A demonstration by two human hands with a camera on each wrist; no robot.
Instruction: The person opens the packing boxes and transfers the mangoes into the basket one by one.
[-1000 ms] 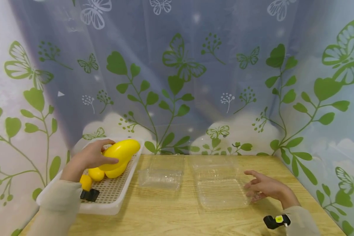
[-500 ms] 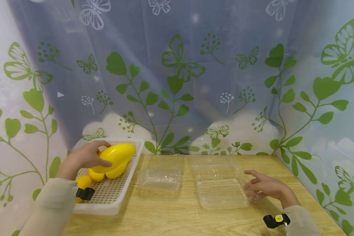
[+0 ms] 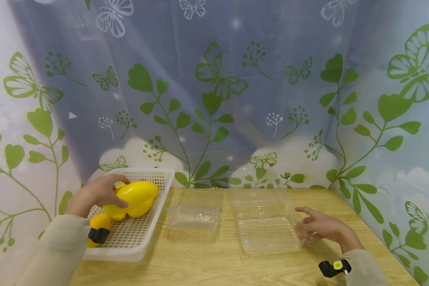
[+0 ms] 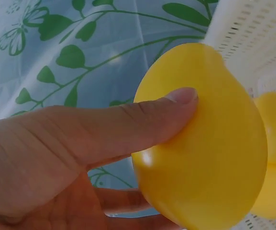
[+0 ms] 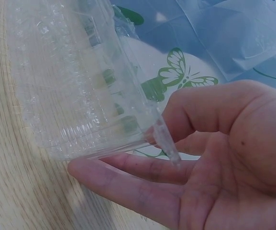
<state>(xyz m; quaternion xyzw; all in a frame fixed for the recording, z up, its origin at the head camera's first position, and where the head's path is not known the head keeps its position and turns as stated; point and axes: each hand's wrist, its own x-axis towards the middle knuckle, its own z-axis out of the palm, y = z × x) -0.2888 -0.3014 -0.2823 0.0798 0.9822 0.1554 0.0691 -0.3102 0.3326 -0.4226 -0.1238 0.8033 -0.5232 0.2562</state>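
In the head view, my left hand [image 3: 100,194] grips a smooth yellow mango [image 3: 141,192] inside a white perforated basket [image 3: 153,228]. The left wrist view shows the thumb pressed along the near side of that mango [image 4: 209,158], while the other fingers pass partly out of sight behind it. Further yellow fruits [image 4: 275,127] lie beside it. At the right, my right hand [image 3: 321,226] is at the side of a clear plastic container [image 3: 268,234]. In the right wrist view, its fingers extend loosely along the container's corner [image 5: 104,139], touching or nearly touching it.
A smaller clear plastic container [image 3: 194,218] stands between the basket and the larger one. An orange-yellow fruit [image 3: 100,220] sits near the basket's front left, partly behind the black wrist camera [image 3: 99,236]. A patterned curtain [image 3: 214,119] closes off the wooden table's back.
My left hand has moved slightly left and downward with the mango, lowering it among the other yellow fruits in the basket. My right hand and both clear containers have stayed put.
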